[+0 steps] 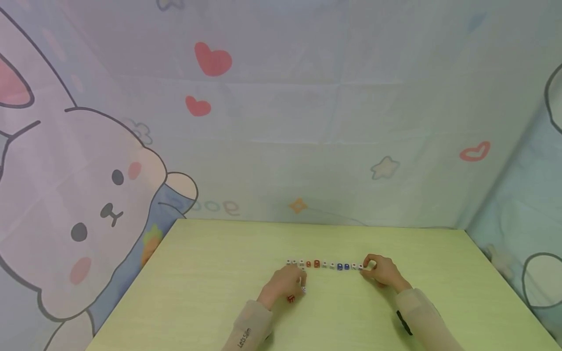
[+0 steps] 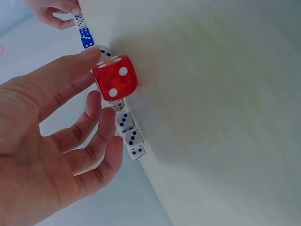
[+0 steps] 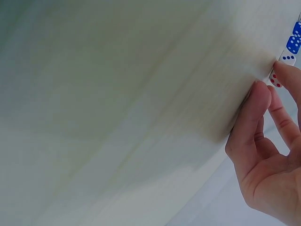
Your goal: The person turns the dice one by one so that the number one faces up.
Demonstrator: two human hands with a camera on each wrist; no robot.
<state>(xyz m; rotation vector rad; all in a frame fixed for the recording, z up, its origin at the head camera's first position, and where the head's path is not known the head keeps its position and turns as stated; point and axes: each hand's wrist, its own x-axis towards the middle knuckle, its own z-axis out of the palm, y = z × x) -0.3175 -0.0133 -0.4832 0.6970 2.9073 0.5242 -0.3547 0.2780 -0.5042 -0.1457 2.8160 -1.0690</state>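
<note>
A row of small dice [image 1: 324, 264], white, red and blue, runs across the table. At its right end my right hand [image 1: 383, 271] holds a white die with red dots [image 3: 275, 80] between thumb and forefinger. My left hand [image 1: 284, 282] is over the near side of the row's left part, its thumb and forefinger pinching a white die [image 1: 303, 289]. Close under that palm lies a red die [image 1: 291, 298]. In the left wrist view the red die [image 2: 116, 77] hides part of the white die [image 2: 105, 51] and the forefinger's tip.
The light wooden table [image 1: 197, 273] ends at a printed cloth backdrop [image 1: 281, 146] with a rabbit, hearts and stars. Two blue dice [image 1: 343, 266] and two red dice [image 1: 312, 264] sit within the row. A dark strap [image 1: 404, 322] hangs by the right sleeve.
</note>
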